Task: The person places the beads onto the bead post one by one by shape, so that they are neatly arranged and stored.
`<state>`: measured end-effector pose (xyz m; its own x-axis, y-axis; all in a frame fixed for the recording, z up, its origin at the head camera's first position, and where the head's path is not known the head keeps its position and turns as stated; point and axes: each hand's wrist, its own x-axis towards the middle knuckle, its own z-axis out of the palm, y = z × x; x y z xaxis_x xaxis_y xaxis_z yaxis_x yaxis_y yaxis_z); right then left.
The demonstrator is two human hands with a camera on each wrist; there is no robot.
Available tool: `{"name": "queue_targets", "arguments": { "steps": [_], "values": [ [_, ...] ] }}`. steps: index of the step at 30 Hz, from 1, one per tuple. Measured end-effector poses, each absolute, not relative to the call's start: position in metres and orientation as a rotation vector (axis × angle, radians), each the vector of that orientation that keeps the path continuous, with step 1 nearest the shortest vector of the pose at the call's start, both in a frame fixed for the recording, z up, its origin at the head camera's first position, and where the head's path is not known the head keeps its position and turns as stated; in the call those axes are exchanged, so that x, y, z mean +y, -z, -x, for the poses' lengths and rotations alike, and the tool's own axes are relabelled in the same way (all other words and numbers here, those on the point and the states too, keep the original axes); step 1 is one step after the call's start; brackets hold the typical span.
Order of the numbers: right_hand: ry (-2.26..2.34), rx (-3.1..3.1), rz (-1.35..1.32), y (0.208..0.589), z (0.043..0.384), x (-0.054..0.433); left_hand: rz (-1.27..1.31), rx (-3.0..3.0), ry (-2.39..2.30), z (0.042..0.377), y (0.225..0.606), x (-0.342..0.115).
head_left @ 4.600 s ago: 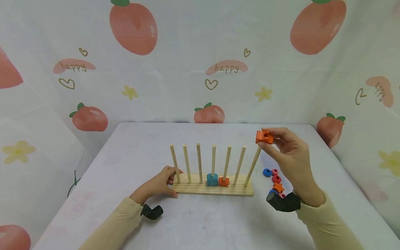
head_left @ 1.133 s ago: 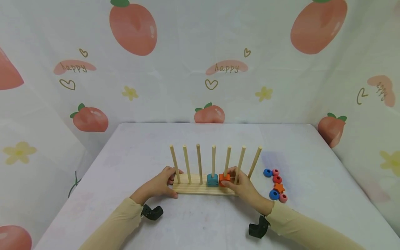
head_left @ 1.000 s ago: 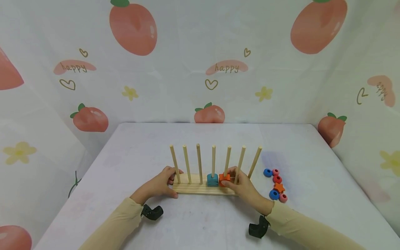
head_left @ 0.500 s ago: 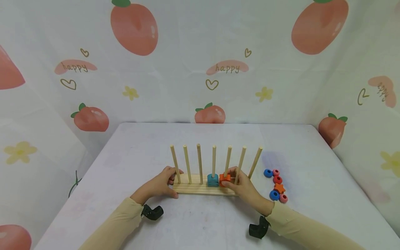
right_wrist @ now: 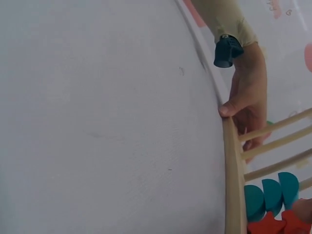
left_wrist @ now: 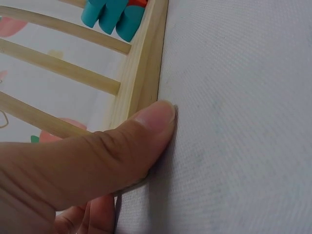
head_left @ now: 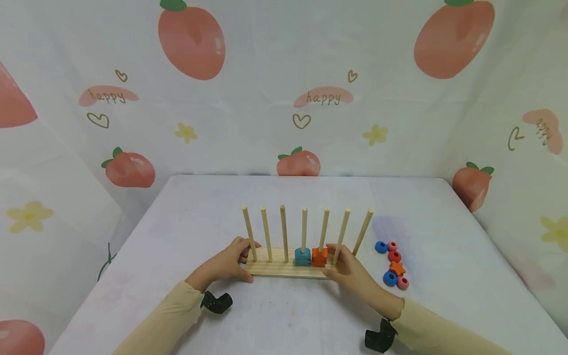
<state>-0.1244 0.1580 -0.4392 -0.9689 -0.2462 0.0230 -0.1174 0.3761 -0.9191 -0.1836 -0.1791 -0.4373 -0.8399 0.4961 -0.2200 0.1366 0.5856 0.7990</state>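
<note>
A wooden peg board (head_left: 270, 268) with several upright pegs stands on the table. My left hand (head_left: 228, 261) grips its left end, thumb along the front edge and fingers behind; the left wrist view shows the thumb (left_wrist: 151, 119) at the wood's corner. Teal beads (head_left: 303, 257) are stacked on the middle peg, their rounded sides showing in the right wrist view. On the peg to their right sit two orange beads (head_left: 319, 257), one atop the other. Just right of these is my right hand (head_left: 350, 276), thumb and fingers parted and holding nothing, its fingers partly behind a peg.
Right of the board lie loose beads in a line: a blue bead (head_left: 380, 247), a pink bead (head_left: 392, 245), a red bead (head_left: 394, 256), an orange star bead (head_left: 397, 268), another blue bead (head_left: 390, 279) and another pink bead (head_left: 403, 282). A printed cloth hangs behind the table.
My right hand, which held an orange bead above the rightmost peg, has brought it onto the orange peg, let go and drawn slightly right. The left hand stays on the board.
</note>
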Motion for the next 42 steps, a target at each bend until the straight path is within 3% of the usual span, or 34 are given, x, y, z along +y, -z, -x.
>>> {"name": "queue_targets", "arguments": {
  "steps": [11, 25, 33, 42],
  "values": [
    [1.359, 2.558, 0.300, 0.416, 0.099, 0.183, -0.521, 2.412, -1.141, 0.182, 0.433, -0.179],
    [1.528, 2.717, 0.513, 0.397, 0.090, 0.237, -0.532, 2.390, -1.167, 0.183, 0.435, -0.178],
    [1.315, 2.977, 0.260, 0.400, 0.105, 0.274, -0.527, 2.387, -1.171, 0.183, 0.436, -0.178],
    [1.119, 2.761, 0.026, 0.411, 0.119, 0.301, -0.533, 2.394, -1.169, 0.183, 0.438, -0.179]
  ]
}}
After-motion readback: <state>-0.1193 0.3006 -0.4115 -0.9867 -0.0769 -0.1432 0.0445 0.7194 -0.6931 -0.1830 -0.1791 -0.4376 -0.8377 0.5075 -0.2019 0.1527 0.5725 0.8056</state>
